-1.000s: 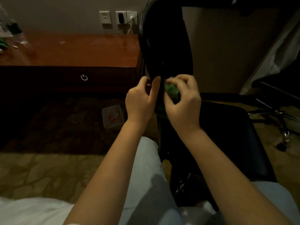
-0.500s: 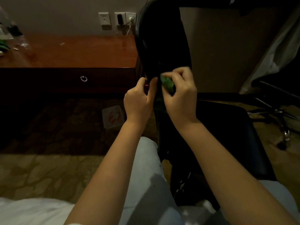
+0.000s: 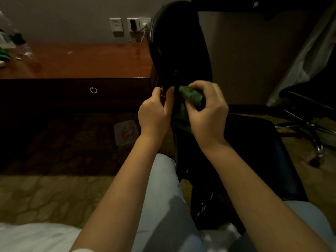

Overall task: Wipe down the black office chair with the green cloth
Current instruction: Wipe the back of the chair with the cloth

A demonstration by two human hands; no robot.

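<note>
A: Where's the green cloth (image 3: 191, 96)?
B: Centre of the frame, bunched in the right hand (image 3: 209, 110), fingers curled round it, against the lower backrest of the black office chair (image 3: 181, 51).
A: And the left hand (image 3: 154, 113)?
B: Just beside it, pinching the backrest's edge between thumb and fingers.

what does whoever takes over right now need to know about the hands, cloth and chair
Left hand grips the lower edge of the black office chair backrest, steadying it.
Right hand holds the bunched green cloth against that same edge, just above the seat.
Done: wiping is under way at the lower backrest; how much is already clean cannot be told.
Left: likely the upper backrest and the seat.
</note>
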